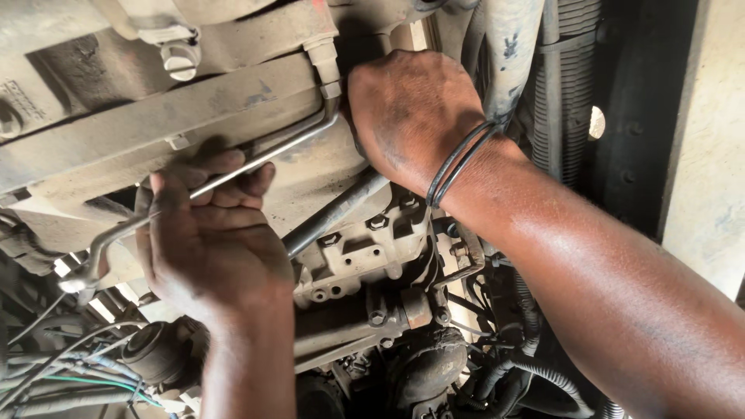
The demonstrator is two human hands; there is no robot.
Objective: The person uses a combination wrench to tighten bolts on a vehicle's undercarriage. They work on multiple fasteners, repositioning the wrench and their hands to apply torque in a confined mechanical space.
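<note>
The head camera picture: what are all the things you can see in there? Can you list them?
Ring spanner: one, silver metal, slanting across the middle, far end up at a fitting.
Engine casing: one, dusty grey-tan, upper left.
Bolted bracket: one, pale grey, centre.
Bolts: several, dark, on the bracket.
Rod: one, dark grey, slanting under the spanner.
Wires: several, white, grey and green, bottom left.
Ribbed hoses: a few, black, bottom right.
Wristbands: two, black, on the right wrist.
Left hand: gripping the spanner.
Right hand: at the spanner's far end.
</note>
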